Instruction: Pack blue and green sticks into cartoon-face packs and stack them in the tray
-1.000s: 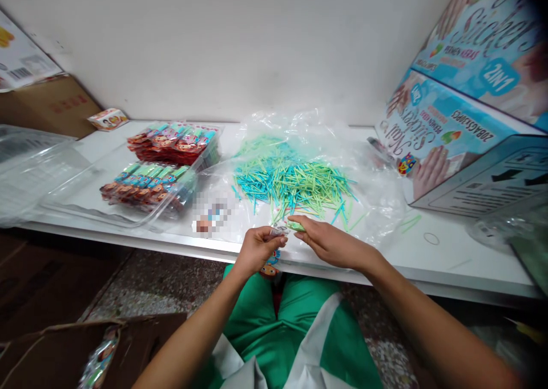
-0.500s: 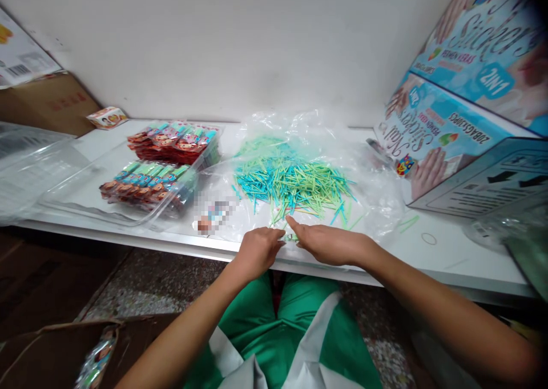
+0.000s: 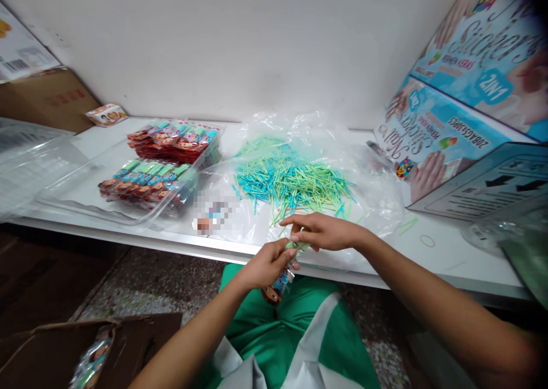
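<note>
At the table's front edge, my left hand (image 3: 269, 263) is closed on a small clear packet (image 3: 278, 286). A cartoon figure is printed on its lower part, which hangs below the hand, and its upper end is light green. My right hand (image 3: 323, 231) bends over that green end, fingertips against it and index finger stretched out to the left; the exact grip is partly hidden. Just beyond both hands lies a heap of thin green and blue sticks (image 3: 295, 181) on a crumpled clear plastic bag (image 3: 372, 189).
Left, a clear plastic tray (image 3: 64, 198) holds stacked printed packets (image 3: 145, 178). A small box (image 3: 107, 115) stands behind. Blue nail-sticker boxes (image 3: 445, 144) rise at the right, near a rubber band (image 3: 427, 240). An open brown carton (image 3: 141, 337) is below left.
Both hands have turned and drawn together, and the printed packet now hangs visibly below my left hand. My right hand has lifted and curls over the green end.
</note>
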The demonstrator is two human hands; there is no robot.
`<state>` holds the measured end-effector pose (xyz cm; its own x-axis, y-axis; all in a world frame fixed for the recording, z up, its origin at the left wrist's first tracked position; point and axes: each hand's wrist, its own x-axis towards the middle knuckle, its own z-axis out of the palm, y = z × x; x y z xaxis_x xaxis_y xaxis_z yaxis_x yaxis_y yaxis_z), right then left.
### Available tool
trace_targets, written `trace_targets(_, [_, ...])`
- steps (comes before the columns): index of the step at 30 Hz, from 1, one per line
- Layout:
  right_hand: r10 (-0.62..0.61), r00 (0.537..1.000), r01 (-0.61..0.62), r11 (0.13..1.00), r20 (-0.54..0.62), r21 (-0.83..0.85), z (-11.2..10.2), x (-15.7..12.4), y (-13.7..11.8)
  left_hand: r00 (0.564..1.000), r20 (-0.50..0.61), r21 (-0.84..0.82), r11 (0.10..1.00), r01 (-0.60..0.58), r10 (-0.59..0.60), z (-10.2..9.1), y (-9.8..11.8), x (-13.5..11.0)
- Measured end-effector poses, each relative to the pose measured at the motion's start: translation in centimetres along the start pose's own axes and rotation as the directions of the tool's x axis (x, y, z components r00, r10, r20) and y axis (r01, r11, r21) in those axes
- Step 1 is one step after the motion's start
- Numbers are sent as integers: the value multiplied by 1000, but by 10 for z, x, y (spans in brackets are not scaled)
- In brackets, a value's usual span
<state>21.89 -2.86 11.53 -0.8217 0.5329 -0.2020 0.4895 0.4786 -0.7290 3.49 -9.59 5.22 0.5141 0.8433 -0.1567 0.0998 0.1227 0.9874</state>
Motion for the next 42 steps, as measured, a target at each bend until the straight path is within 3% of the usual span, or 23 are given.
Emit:
trace_targets(3, [2,981,-31,989,-194,-146,6,6,-3,991,126,-119,990,69,-54,2,-3,2])
trace_targets(9, [14,978,-72,960,-210,-269,15,24,-7,991,108,-327,939,109,-78,9,-3,7])
trace_targets(12, [26,940,-72,990,-341,-124,19,25,-3,991,27,-449,884,128,-130,12,-4,5])
trace_targets(15, [152,866,-69,980,-477,188,24,16,3,987,-95,-500,864,66,-131,13,-7,3])
trace_targets(18, [240,872,-30,896,-425,444,32,5,7,978,-174,-502,865,15,-117,13,-9,2])
trace_targets(21, [266,880,-15,843,-393,538,41,-1,10,974,-199,-466,885,6,-111,13,-9,3])
trace_targets(25, [279,859,2,836,-428,549,46,-2,12,975,-198,-435,900,2,-98,15,-8,4])
trace_targets(35, [303,862,-47,846,-406,532,47,-2,12,985,-155,-390,921,10,-76,13,-9,3])
trace_targets(42, [336,838,-86,860,-431,503,48,-4,10,983,-154,-476,880,10,-95,17,-10,2])
